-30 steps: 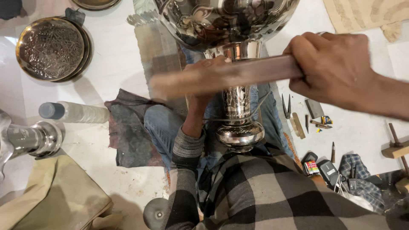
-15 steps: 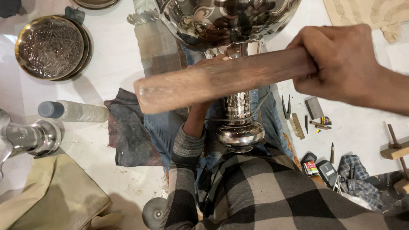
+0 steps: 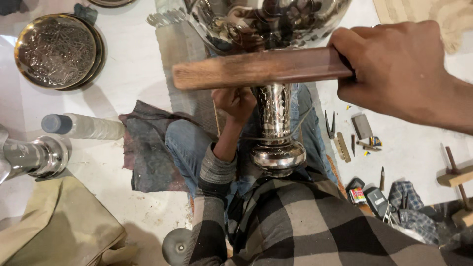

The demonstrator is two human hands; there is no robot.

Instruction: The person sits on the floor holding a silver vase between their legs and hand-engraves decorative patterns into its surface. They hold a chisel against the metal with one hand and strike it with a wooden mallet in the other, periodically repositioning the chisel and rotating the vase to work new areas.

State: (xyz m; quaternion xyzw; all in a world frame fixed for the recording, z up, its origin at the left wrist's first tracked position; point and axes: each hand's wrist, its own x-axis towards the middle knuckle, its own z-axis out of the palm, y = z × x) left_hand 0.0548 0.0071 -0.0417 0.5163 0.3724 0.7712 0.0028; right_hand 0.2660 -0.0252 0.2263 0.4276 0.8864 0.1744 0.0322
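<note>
A large shiny metal goblet-shaped vessel (image 3: 268, 19) lies across my lap, its hammered stem (image 3: 274, 116) and round foot (image 3: 277, 156) pointing toward me. My right hand (image 3: 399, 69) grips one end of a long flat wooden bat (image 3: 256, 69), held level above the stem. My left hand (image 3: 237, 102) is closed just left of the stem, under the bat, and seems to hold a thin tool against the metal. What exactly it holds is hidden.
An engraved brass plate (image 3: 55, 50) lies at the far left. A plastic bottle (image 3: 84, 126) and a metal piece (image 3: 32, 156) lie on the left floor, a tan bag (image 3: 54, 231) below them. Small tools (image 3: 345, 135), a wooden jig (image 3: 456, 177) and a phone (image 3: 377, 202) sit at the right.
My right hand has swung the wooden bat, lifting and shifting it slightly over the stem. The left hand and the vessel have stayed in place.
</note>
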